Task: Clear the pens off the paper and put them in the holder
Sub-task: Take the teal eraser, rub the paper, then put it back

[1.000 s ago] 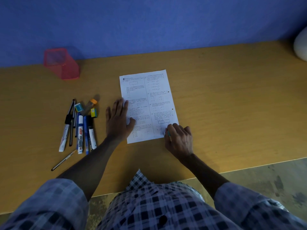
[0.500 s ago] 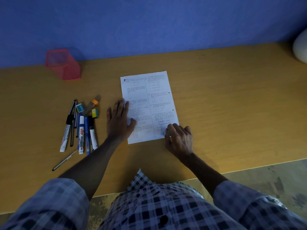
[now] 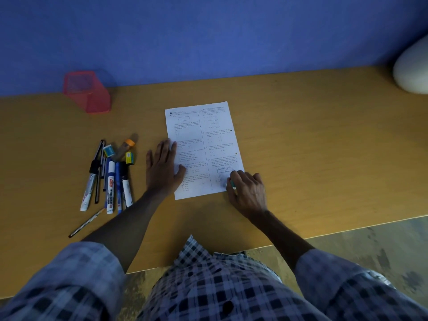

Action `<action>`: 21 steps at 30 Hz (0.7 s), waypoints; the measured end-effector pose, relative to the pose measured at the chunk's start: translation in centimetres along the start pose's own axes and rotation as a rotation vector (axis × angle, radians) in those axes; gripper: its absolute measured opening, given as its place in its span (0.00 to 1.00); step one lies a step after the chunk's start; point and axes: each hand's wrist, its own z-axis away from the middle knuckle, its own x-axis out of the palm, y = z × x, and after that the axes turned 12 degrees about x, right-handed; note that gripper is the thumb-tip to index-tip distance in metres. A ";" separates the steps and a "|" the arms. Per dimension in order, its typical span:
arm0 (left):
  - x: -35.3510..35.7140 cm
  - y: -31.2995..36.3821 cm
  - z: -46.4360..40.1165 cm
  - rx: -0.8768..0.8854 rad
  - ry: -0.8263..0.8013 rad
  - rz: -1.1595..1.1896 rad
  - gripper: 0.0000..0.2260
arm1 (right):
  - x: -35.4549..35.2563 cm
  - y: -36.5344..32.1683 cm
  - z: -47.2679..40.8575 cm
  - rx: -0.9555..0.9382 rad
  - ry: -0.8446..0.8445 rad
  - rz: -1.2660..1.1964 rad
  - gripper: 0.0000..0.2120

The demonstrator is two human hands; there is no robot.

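A printed sheet of paper (image 3: pixel 206 135) lies on the wooden desk. My left hand (image 3: pixel 163 169) rests flat on its left edge, fingers spread, holding nothing. My right hand (image 3: pixel 247 193) is curled at the paper's lower right corner around a small green-and-white object (image 3: pixel 232 183), possibly an eraser. A bunch of pens and markers (image 3: pixel 111 179) lies on the desk left of the paper, among them a whiteboard marker (image 3: pixel 110 188). One thin pen (image 3: pixel 86 223) lies apart, lower left. The pink mesh holder (image 3: pixel 86 92) stands at the back left, by the wall.
Small erasers (image 3: pixel 108 150) and an orange-capped item (image 3: pixel 129 142) sit at the top of the pen bunch. A white rounded object (image 3: pixel 411 68) is at the far right against the blue wall. The desk's front edge (image 3: pixel 324 236) runs close to my body.
Both hands stay where they were on the paper. Only the camera has shifted slightly.
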 end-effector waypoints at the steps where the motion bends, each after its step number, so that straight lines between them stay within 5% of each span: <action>1: 0.0 0.0 0.0 0.000 -0.002 0.001 0.33 | -0.3 0.2 -0.1 0.017 -0.002 -0.033 0.07; 11: -0.4 0.1 0.1 0.020 0.005 -0.005 0.32 | -8.1 -0.6 -0.4 0.483 0.067 -1.081 0.10; 17: -0.4 0.3 0.0 0.024 0.007 -0.009 0.33 | -12.6 -0.7 -1.5 0.736 -0.142 -1.755 0.15; 21: -0.4 0.2 0.1 0.028 0.017 -0.011 0.33 | -14.7 -0.7 -2.0 0.674 -0.298 -2.011 0.16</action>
